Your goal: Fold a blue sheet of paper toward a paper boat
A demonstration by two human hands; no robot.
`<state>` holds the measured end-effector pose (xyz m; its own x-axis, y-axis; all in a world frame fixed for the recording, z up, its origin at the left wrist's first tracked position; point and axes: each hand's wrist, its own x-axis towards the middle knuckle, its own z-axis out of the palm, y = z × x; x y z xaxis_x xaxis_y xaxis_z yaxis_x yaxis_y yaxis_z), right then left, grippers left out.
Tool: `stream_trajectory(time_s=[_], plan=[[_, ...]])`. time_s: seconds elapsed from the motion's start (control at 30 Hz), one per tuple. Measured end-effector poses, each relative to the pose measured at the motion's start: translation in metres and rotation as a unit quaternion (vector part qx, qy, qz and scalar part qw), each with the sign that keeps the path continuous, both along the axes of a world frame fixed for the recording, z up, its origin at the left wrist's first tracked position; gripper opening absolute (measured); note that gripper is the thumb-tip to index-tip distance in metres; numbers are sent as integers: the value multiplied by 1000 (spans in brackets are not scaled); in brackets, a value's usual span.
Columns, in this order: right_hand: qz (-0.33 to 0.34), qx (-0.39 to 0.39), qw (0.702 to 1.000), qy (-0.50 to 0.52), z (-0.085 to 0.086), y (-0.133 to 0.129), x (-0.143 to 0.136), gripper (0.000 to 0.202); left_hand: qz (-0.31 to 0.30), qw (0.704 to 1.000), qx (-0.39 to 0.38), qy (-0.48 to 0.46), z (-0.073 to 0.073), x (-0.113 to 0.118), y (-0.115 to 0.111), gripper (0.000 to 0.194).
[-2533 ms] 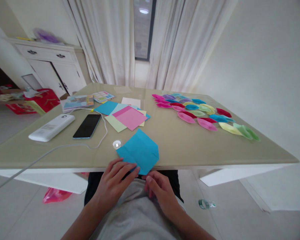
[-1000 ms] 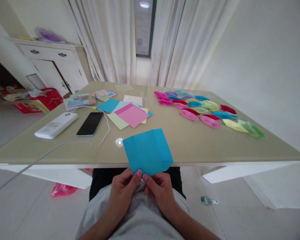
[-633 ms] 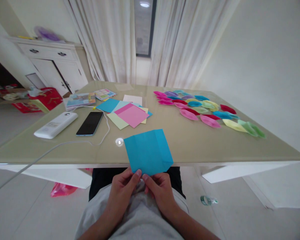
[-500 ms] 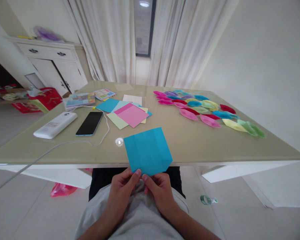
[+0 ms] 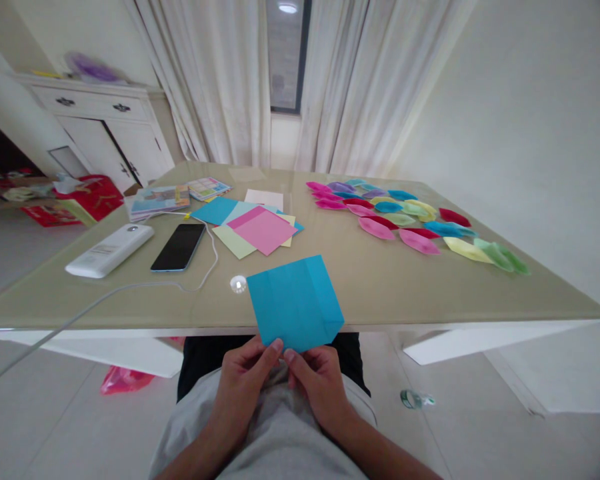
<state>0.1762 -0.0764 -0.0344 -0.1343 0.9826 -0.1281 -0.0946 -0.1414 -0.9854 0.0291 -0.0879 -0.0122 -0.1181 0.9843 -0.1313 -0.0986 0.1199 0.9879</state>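
I hold the blue sheet [image 5: 296, 301] by its near corner, just past the near edge of the worktop [image 5: 380, 280], its far part lying over the glass. My left hand [image 5: 244, 390] is pinched shut on that corner from the left, and my right hand [image 5: 316, 383] is pinched on it from the right, thumbs almost touching. The sheet already shows a crease along its right side and a small turned corner at the lower right. To fold well here, I judge I should keep both pinches light, line the edges up before pressing, and run a fingertip along the fold on the flat glass, not in the air.

Taking the blue sheet as my mark: far to its left lies a white remote [image 5: 109, 250], then a black phone [image 5: 179, 247] with a white cable [image 5: 130, 290] trailing off the worktop. Just left of the sheet sits a small round white thing [image 5: 238, 284]. Beyond it lies a loose stack of paper [image 5: 260, 230] with pink on top, and booklets [image 5: 160, 200] further back. To its right and beyond are rows of folded paper boats [image 5: 405, 217] in many colours.

Behind the worktop hang pale curtains [image 5: 220, 80]; a white cabinet [image 5: 95, 127] stands far left.
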Motion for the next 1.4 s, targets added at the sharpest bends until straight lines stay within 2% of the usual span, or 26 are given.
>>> stream_trajectory(time_s=[0.1,0.27,0.37,0.47,0.6,0.8,1.07,1.27,1.4], plan=[[-5,1,1000,-9,1,0,0,65,10,999,25,24,0,-1,1,50],[-25,9,999,-31,3,-1,0,61,65,990,68,101,-3,-10,2,58],[-27,13,999,-37,4,-2,-1,63,16,996,57,66,-7,-9,1,56],[1,13,1000,-15,5,-2,-1,69,-22,999,40,11,-7,-4,0,43],[29,-6,999,15,5,-2,0,72,-1,1000,26,4,-5,-2,0,37],[24,-5,1000,19,5,0,2,72,-7,1000,-20,-22,-10,-4,2,51],[9,3,1000,10,1,2,-2,65,-16,1000,-7,-11,-8,-6,3,43],[-1,8,1000,-12,1,4,-5,55,9,1000,-27,-8,-16,-5,2,60],[0,8,1000,-24,1,3,-5,50,38,999,-16,-3,-14,-5,4,64]])
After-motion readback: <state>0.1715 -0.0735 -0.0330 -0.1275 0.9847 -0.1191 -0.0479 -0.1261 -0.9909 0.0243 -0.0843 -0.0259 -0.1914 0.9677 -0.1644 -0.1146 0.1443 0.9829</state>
